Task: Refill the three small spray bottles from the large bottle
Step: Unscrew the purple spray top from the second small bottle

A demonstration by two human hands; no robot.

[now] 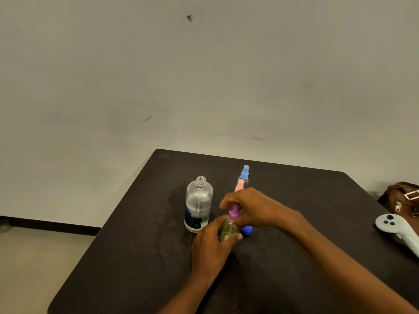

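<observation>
At the table's [136, 245] middle, the left grip [210, 245] wraps a small bottle [227, 230] held just above the surface, while the right grip [251, 207] pinches its purple top [234, 211]. The uncapped large bottle [199, 205] stands just left, its blue cap [247, 230] just right. The step looks like twisting the top, on or off unclear. Next comes a steady turn with the bottle kept upright.

Matt dark table [136, 257], clear glossy plastic large bottle [199, 200], smooth white plastic controller [394, 230], brown leather-look bag [395, 196]
</observation>
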